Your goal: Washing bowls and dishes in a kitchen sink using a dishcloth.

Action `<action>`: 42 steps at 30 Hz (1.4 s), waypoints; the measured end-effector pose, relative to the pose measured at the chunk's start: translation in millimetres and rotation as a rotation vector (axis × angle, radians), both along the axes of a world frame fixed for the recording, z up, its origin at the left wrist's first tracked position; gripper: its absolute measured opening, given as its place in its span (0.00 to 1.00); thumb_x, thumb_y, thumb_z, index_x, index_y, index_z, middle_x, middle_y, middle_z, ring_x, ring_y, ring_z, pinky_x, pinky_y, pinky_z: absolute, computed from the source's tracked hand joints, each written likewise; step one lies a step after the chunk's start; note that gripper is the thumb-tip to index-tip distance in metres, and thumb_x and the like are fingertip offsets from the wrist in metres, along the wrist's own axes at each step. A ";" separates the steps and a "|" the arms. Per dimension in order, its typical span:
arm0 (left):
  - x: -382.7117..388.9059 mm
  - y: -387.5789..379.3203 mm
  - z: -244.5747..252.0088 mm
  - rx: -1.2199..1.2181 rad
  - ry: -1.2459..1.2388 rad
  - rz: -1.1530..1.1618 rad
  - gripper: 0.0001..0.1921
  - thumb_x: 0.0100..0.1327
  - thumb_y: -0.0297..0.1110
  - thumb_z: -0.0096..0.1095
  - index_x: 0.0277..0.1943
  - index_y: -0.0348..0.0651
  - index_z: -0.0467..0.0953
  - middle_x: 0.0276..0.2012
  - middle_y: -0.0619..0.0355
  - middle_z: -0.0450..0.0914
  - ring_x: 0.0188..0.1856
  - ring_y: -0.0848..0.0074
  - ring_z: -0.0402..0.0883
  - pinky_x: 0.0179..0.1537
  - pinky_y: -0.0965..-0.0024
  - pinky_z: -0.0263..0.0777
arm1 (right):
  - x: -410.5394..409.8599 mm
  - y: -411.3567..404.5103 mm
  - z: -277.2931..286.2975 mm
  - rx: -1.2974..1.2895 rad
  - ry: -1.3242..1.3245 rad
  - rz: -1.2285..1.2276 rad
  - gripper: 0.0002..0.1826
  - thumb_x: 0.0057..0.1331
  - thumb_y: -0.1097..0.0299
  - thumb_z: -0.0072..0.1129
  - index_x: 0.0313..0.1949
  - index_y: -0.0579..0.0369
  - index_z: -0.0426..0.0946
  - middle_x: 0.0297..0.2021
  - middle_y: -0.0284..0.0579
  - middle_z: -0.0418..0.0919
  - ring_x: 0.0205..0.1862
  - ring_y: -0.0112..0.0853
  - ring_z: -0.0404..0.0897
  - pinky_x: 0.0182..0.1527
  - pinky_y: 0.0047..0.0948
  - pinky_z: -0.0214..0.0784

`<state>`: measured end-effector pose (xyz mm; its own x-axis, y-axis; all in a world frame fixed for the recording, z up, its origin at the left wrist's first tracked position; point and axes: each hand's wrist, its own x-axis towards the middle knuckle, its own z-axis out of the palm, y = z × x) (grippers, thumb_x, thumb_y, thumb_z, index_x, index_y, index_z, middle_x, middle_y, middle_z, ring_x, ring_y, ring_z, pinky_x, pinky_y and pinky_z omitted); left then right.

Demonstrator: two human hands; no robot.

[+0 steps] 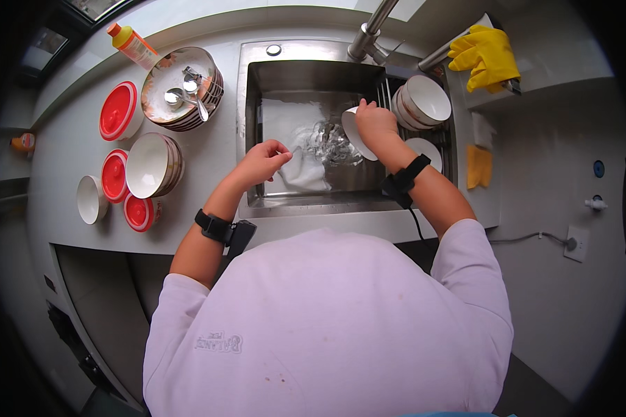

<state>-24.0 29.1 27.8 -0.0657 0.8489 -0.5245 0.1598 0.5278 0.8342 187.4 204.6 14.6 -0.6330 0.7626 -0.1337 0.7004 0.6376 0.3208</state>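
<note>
My right hand (376, 125) grips the rim of a white bowl (356, 136), tilted over the right part of the steel sink (313, 208). My left hand (265, 162) is over the sink's left side; its thumb and fingers are close together at the edge of a pale cloth (305, 172) under the water, and whether they pinch it I cannot tell. The water ripples beside the bowl. On the rack (386, 96) at the sink's right side stand stacked bowls (430, 99), with another white bowl (425, 151) below them, partly hidden by my right forearm.
Left of the sink are stacked plates (159, 78) with spoons (188, 94), stacked bowls (147, 166), red-lidded containers (117, 112) and a yellow bottle (135, 47). A faucet (366, 41) rises behind the sink. Yellow gloves (488, 57) hang at right.
</note>
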 end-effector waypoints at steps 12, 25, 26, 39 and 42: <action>3.5 36.6 -57.5 -0.299 -0.722 0.294 0.33 0.57 0.42 0.58 0.61 0.38 0.55 0.58 0.47 0.63 0.56 0.59 0.69 0.55 0.53 0.66 | -18.5 -13.5 -43.6 -1.074 0.941 -0.369 0.24 0.50 0.73 0.48 0.50 0.54 0.74 0.32 0.49 0.80 0.30 0.37 0.79 0.33 0.33 0.71; -5.9 74.4 -95.1 -0.223 -0.287 0.609 0.27 0.44 0.28 0.48 0.52 0.38 0.61 0.45 0.49 0.68 0.46 0.58 0.72 0.37 0.53 0.74 | -29.2 -14.1 -125.2 -1.248 0.171 -0.035 0.52 0.39 0.42 0.71 0.56 0.68 0.64 0.53 0.61 0.71 0.56 0.46 0.70 0.57 0.35 0.62; -6.1 77.6 -102.6 -0.223 -0.284 0.609 0.27 0.44 0.28 0.48 0.52 0.38 0.61 0.45 0.49 0.68 0.46 0.58 0.72 0.37 0.53 0.74 | -35.7 -24.7 -142.5 -1.263 0.195 0.015 0.55 0.38 0.40 0.71 0.58 0.65 0.61 0.52 0.60 0.71 0.54 0.46 0.71 0.55 0.34 0.64; -14.9 90.7 -154.8 -0.276 0.325 0.593 0.32 0.47 0.33 0.54 0.58 0.37 0.60 0.50 0.42 0.71 0.49 0.53 0.74 0.48 0.60 0.70 | -26.2 18.3 -155.3 -0.576 0.446 -0.355 0.21 0.53 0.59 0.58 0.46 0.51 0.72 0.55 0.54 0.66 0.57 0.50 0.65 0.50 0.50 0.64; -3.6 91.7 -149.9 -0.310 0.361 0.569 0.36 0.47 0.37 0.57 0.62 0.46 0.57 0.56 0.38 0.64 0.56 0.48 0.67 0.57 0.58 0.63 | -35.9 1.7 -144.3 -0.611 0.403 -0.384 0.43 0.47 0.45 0.64 0.60 0.46 0.60 0.67 0.50 0.46 0.68 0.50 0.43 0.59 0.64 0.49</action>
